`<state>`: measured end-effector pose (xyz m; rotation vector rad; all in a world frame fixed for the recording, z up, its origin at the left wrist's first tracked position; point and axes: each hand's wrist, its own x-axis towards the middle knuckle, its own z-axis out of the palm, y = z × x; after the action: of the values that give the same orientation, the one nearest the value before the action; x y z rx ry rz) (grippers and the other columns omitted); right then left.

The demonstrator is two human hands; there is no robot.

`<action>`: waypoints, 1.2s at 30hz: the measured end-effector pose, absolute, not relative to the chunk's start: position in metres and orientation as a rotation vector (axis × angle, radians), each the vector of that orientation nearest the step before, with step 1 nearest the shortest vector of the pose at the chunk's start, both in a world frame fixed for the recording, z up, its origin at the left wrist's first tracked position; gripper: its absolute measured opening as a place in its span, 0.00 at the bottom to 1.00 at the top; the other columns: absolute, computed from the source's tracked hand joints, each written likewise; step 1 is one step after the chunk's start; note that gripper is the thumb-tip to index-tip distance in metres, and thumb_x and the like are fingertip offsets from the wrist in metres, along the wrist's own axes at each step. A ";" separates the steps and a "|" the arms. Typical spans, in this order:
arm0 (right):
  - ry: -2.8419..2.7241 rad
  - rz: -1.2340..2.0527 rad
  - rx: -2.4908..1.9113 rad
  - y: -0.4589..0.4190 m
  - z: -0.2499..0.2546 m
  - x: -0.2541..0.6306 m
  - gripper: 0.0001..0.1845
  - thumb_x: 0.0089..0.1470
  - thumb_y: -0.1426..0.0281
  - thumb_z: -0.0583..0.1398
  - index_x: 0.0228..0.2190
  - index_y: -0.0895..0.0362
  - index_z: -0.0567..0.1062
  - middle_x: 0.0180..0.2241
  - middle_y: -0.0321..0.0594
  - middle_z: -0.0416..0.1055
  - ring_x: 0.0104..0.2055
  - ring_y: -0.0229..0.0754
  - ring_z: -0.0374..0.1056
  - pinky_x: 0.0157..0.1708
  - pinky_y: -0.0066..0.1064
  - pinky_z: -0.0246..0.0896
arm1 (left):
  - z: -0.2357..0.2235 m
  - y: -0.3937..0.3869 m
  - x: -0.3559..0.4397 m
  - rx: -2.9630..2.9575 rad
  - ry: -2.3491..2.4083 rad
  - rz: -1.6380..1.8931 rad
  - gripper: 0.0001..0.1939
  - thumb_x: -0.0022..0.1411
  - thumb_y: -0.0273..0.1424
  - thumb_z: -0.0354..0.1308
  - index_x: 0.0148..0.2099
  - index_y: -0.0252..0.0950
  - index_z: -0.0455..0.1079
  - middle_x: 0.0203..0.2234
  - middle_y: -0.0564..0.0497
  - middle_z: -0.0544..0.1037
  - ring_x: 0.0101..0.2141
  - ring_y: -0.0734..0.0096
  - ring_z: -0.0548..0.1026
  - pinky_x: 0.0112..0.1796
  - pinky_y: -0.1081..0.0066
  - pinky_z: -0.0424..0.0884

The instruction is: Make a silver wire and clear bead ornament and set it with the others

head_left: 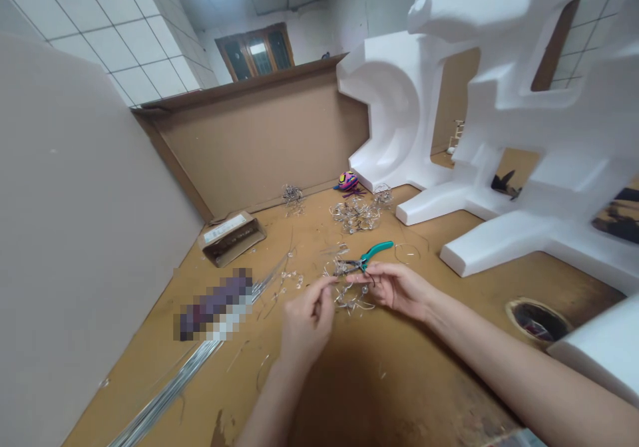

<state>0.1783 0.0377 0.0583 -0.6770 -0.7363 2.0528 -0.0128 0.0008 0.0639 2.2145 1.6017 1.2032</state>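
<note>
Teal-handled pliers [368,255] lie across the fingers of my right hand [399,292], jaws toward the left. One handle sticks out past the hand; the other is mostly hidden by the thumb and fingers. Close to the jaws, my left hand [308,318] is closed in a pinch. Whatever its fingertips hold is too fine to make out. Below and between both hands sits a small tangle of bent wire pieces [352,300] on the brown tabletop [349,380].
Bent-wire heaps [355,215] and a colourful patterned object [348,181] are farther back. An open cardboard box [232,237] and long straight wires [184,374] lie left. White foam [524,221] stands right, near a round hole [539,322]. Cardboard [259,141] walls the back.
</note>
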 end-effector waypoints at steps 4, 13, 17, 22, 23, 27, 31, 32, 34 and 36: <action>-0.829 1.955 -0.670 0.031 0.057 0.171 0.08 0.44 0.73 0.60 0.21 0.59 0.64 0.38 0.43 0.75 0.15 0.28 0.59 0.17 0.23 0.55 | 0.057 0.001 0.001 2.280 1.773 0.878 0.17 0.59 0.41 0.47 0.43 0.40 0.71 0.13 0.55 0.68 0.16 0.75 0.64 0.23 0.75 0.56; -1.067 1.989 -0.592 0.017 0.053 0.158 0.09 0.43 0.70 0.63 0.22 0.60 0.67 0.37 0.41 0.73 0.15 0.26 0.60 0.19 0.23 0.58 | 0.050 0.006 0.012 1.846 1.797 0.923 0.15 0.57 0.41 0.49 0.28 0.38 0.70 0.13 0.55 0.67 0.17 0.74 0.65 0.21 0.75 0.56; -1.351 1.795 -0.811 0.016 0.060 0.161 0.11 0.43 0.66 0.62 0.22 0.58 0.66 0.16 0.32 0.69 0.14 0.32 0.63 0.17 0.23 0.56 | 0.042 0.011 0.012 1.544 1.605 1.047 0.14 0.55 0.41 0.50 0.28 0.36 0.68 0.10 0.59 0.63 0.13 0.78 0.61 0.18 0.78 0.55; -1.484 1.438 -1.056 0.024 0.064 0.167 0.11 0.44 0.64 0.60 0.23 0.57 0.65 0.19 0.32 0.70 0.11 0.29 0.60 0.13 0.22 0.53 | 0.040 0.015 0.012 1.407 1.572 1.102 0.13 0.53 0.41 0.53 0.29 0.35 0.66 0.08 0.61 0.62 0.11 0.81 0.56 0.16 0.79 0.52; -1.496 1.398 -1.079 0.025 0.062 0.168 0.10 0.44 0.65 0.60 0.23 0.58 0.65 0.21 0.33 0.70 0.11 0.29 0.59 0.13 0.22 0.53 | 0.040 0.015 0.013 1.387 1.556 1.107 0.13 0.53 0.41 0.53 0.30 0.35 0.66 0.07 0.61 0.62 0.11 0.81 0.56 0.16 0.79 0.52; -1.589 1.257 -1.174 0.029 0.051 0.167 0.07 0.45 0.66 0.58 0.25 0.58 0.67 0.20 0.32 0.67 0.12 0.29 0.58 0.13 0.22 0.53 | 0.041 0.015 0.015 1.350 1.499 1.119 0.15 0.52 0.42 0.54 0.30 0.34 0.67 0.07 0.60 0.64 0.11 0.81 0.55 0.17 0.80 0.53; -1.792 0.964 -1.325 0.028 0.047 0.165 0.07 0.47 0.68 0.55 0.24 0.58 0.71 0.18 0.33 0.67 0.15 0.32 0.60 0.17 0.23 0.53 | 0.042 0.013 0.019 1.306 1.474 1.132 0.15 0.51 0.42 0.55 0.30 0.33 0.67 0.06 0.59 0.64 0.11 0.82 0.55 0.17 0.80 0.53; -1.845 0.851 -1.355 0.027 0.047 0.165 0.08 0.47 0.69 0.55 0.23 0.58 0.72 0.18 0.34 0.68 0.18 0.33 0.62 0.19 0.23 0.54 | 0.042 0.013 0.019 1.295 1.468 1.132 0.16 0.50 0.43 0.56 0.31 0.33 0.67 0.07 0.59 0.65 0.11 0.82 0.55 0.17 0.80 0.53; -1.934 0.631 -1.380 0.025 0.048 0.165 0.09 0.47 0.71 0.54 0.23 0.57 0.74 0.21 0.37 0.71 0.23 0.36 0.65 0.25 0.24 0.56 | 0.042 0.011 0.021 1.286 1.452 1.117 0.16 0.50 0.43 0.56 0.31 0.34 0.67 0.07 0.58 0.66 0.11 0.82 0.55 0.17 0.80 0.52; -2.005 0.478 -1.387 0.023 0.050 0.165 0.11 0.48 0.73 0.53 0.23 0.57 0.75 0.25 0.39 0.73 0.27 0.37 0.66 0.28 0.25 0.56 | 0.041 0.010 0.024 1.296 1.436 1.100 0.16 0.50 0.43 0.56 0.31 0.34 0.68 0.08 0.58 0.67 0.11 0.82 0.55 0.17 0.80 0.51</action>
<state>0.1647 0.0231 0.0498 -1.3868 -2.0054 0.4780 0.0235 0.0099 0.0414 1.2955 1.4356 1.0996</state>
